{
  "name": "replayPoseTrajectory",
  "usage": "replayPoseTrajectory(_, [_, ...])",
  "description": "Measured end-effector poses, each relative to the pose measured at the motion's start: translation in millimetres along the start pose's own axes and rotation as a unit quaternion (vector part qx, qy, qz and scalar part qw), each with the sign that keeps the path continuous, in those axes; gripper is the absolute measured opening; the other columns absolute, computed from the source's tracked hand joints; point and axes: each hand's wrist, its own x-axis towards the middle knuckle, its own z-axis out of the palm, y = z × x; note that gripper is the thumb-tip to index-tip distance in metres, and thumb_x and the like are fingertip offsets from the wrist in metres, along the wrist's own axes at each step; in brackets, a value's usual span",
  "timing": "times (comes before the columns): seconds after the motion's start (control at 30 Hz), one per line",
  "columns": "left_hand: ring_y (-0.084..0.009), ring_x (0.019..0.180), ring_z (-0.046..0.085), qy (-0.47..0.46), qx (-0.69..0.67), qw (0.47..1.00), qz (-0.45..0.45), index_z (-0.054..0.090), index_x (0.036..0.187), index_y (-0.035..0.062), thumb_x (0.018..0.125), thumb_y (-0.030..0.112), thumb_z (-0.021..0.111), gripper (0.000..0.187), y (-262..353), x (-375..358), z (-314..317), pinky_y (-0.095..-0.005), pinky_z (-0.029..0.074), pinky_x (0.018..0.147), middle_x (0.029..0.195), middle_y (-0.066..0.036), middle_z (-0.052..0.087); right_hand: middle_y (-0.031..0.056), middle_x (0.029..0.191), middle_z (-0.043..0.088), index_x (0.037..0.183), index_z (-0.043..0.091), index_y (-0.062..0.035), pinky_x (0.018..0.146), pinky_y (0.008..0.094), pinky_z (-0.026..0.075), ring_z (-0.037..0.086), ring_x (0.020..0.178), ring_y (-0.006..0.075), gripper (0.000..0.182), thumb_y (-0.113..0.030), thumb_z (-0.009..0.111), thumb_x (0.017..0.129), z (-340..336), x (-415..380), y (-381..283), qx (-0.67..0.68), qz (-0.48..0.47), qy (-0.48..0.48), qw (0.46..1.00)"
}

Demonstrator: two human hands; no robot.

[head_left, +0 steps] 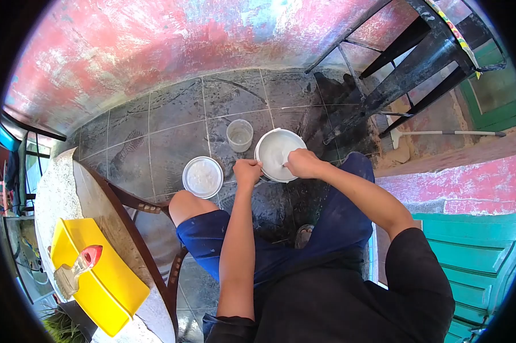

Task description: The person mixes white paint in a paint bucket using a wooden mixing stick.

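A round white bucket (pixel 265 150) of whitish paint stands on the tiled floor in front of me. My left hand (pixel 248 172) is closed at its near left rim, with the fingers pinching the edge. Over the bucket's right side, my right hand (pixel 304 163) is closed around something thin whose small dark end shows at the paint; the rest is hidden by the fingers. A clear plastic cup (pixel 239 135) with a little in it stands just left of the bucket. The round white lid (pixel 202 176) lies on the floor further left, smeared with white.
At left, a yellow paint tray (pixel 120 286) with a red-handled brush (pixel 86 260) across it rests on a round table (pixel 93 188). A dark metal-and-wood stand (pixel 409 71) rises at right, near a broom (pixel 395 137). A patchy pink wall (pixel 172 46) borders the floor.
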Motion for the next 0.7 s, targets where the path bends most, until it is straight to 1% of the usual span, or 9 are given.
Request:
replayPoseTrajectory(0.07, [-0.0182, 0.056, 0.070, 0.002, 0.002, 1.000, -0.014, 0.076, 0.087, -0.0015, 0.079, 0.009, 0.073, 0.013, 0, 1, -1, -0.0293, 0.056, 0.061, 0.068, -0.014, 0.071, 0.0275, 0.084, 0.067, 0.082, 0.071, 0.0039, 0.075, 0.0509, 0.053, 0.067, 0.081, 0.0432, 0.030, -0.024, 0.061, 0.088, -7, 5, 5, 0.027, 0.013, 0.041, 0.999])
replayPoseTrajectory(0.2, [-0.0184, 0.056, 0.070, 0.009, 0.027, 1.000, -0.004, 0.075, 0.087, -0.0021, 0.079, 0.008, 0.073, 0.013, -8, 5, 0, -0.0295, 0.056, 0.060, 0.068, -0.015, 0.071, 0.0289, 0.077, 0.065, 0.078, 0.069, 0.0046, 0.073, 0.0514, 0.053, 0.065, 0.077, 0.0455, 0.034, -0.026, 0.061, 0.089, -7, 6, 18, 0.051, 0.079, 0.141, 0.985])
replayPoseTrajectory(0.3, [-0.0182, 0.057, 0.070, 0.005, 0.029, 1.000, 0.011, 0.075, 0.088, -0.0028, 0.079, 0.008, 0.073, 0.014, -4, 5, -1, -0.0296, 0.056, 0.060, 0.068, -0.015, 0.071, 0.0286, 0.074, 0.064, 0.075, 0.069, 0.0044, 0.072, 0.0513, 0.052, 0.065, 0.074, 0.0459, 0.035, -0.027, 0.061, 0.089, 12, -4, 8, 0.037, 0.045, 0.088, 0.994])
replayPoseTrajectory(0.33, [-0.0181, 0.057, 0.070, 0.000, 0.013, 1.000, -0.002, 0.075, 0.087, -0.0031, 0.079, 0.009, 0.074, 0.014, -2, 3, -1, -0.0296, 0.056, 0.061, 0.068, -0.015, 0.071, 0.0293, 0.073, 0.063, 0.074, 0.069, 0.0043, 0.072, 0.0512, 0.052, 0.065, 0.073, 0.0461, 0.036, -0.028, 0.062, 0.088, 12, -6, 10, 0.070, 0.003, 0.086, 0.994])
replayPoseTrajectory(0.43, [-0.0179, 0.058, 0.069, -0.006, 0.007, 1.000, -0.006, 0.074, 0.089, -0.0061, 0.080, 0.006, 0.073, 0.015, 3, 1, -3, -0.0284, 0.057, 0.058, 0.070, -0.015, 0.071, 0.0293, 0.083, 0.067, 0.084, 0.070, 0.0050, 0.075, 0.0515, 0.053, 0.067, 0.082, 0.0442, 0.033, -0.026, 0.060, 0.088, -7, -4, 14, 0.081, 0.050, 0.082, 0.992])
replayPoseTrajectory(0.47, [-0.0177, 0.059, 0.069, -0.008, 0.016, 1.000, 0.004, 0.073, 0.091, -0.0089, 0.082, 0.003, 0.072, 0.015, 1, 2, -3, -0.0272, 0.058, 0.055, 0.073, -0.015, 0.070, 0.0294, 0.084, 0.067, 0.083, 0.070, 0.0053, 0.076, 0.0516, 0.053, 0.067, 0.082, 0.0443, 0.033, -0.026, 0.060, 0.087, -7, 0, 21, 0.091, 0.076, 0.116, 0.986])
replayPoseTrajectory(0.57, [-0.0184, 0.060, 0.069, -0.001, 0.002, 1.000, 0.008, 0.072, 0.091, -0.0093, 0.082, 0.003, 0.072, 0.015, -1, 2, -2, -0.0276, 0.058, 0.055, 0.073, -0.015, 0.070, 0.0297, 0.084, 0.067, 0.083, 0.070, 0.0057, 0.076, 0.0517, 0.053, 0.067, 0.083, 0.0447, 0.032, -0.025, 0.060, 0.087, 0, -5, 29, 0.057, 0.107, 0.112, 0.986])
replayPoseTrajectory(0.63, [-0.0184, 0.059, 0.069, -0.003, -0.001, 1.000, 0.005, 0.073, 0.090, -0.0076, 0.081, 0.004, 0.072, 0.015, 1, 1, -3, -0.0283, 0.057, 0.056, 0.072, -0.015, 0.071, 0.0292, 0.085, 0.067, 0.084, 0.070, 0.0057, 0.077, 0.0511, 0.053, 0.067, 0.083, 0.0448, 0.031, -0.024, 0.059, 0.086, 7, -13, 20, 0.040, 0.083, 0.056, 0.994])
replayPoseTrajectory(0.7, [-0.0183, 0.058, 0.070, -0.006, -0.003, 1.000, -0.002, 0.074, 0.089, -0.0058, 0.080, 0.005, 0.073, 0.015, 6, -4, -3, -0.0290, 0.057, 0.057, 0.070, -0.015, 0.071, 0.0288, 0.084, 0.067, 0.081, 0.070, 0.0050, 0.077, 0.0502, 0.053, 0.067, 0.082, 0.0443, 0.030, -0.023, 0.060, 0.085, 3, -19, 16, 0.054, 0.052, 0.047, 0.996])
